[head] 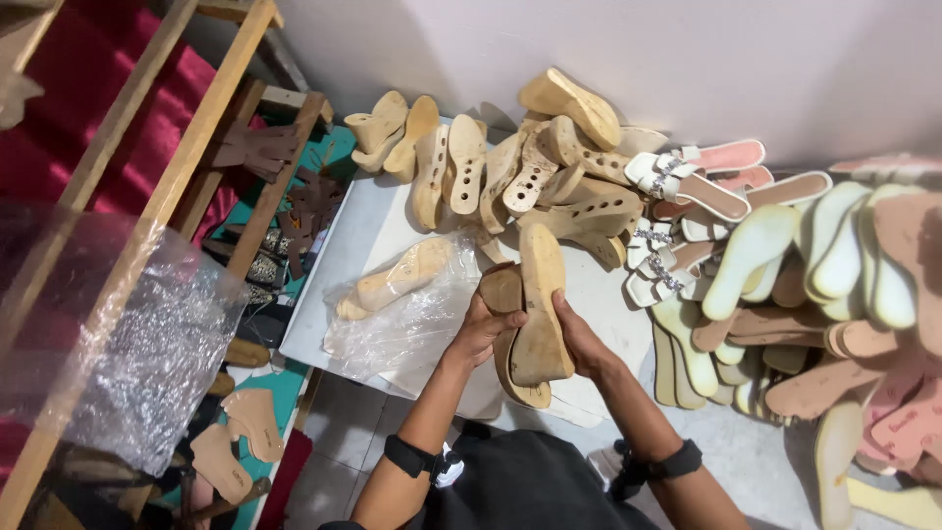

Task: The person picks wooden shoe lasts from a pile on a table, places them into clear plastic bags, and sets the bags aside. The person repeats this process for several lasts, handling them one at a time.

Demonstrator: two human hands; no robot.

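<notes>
Tan wedge soles (538,314), 2, held by 2 hands: left hand (483,329), right hand (581,339).

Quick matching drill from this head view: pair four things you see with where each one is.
Things:
1. wedge sole
2. clear plastic bag
3. white strappy sandals
4. bubble wrap

Places:
a. draped on the wooden rack at far left
b. against the wall, right of the bare wedge pile
c. held between left hand and right hand
d. on the white board, left of the hands, with one sole inside

Pairs: 1-c, 2-d, 3-b, 4-a
</notes>
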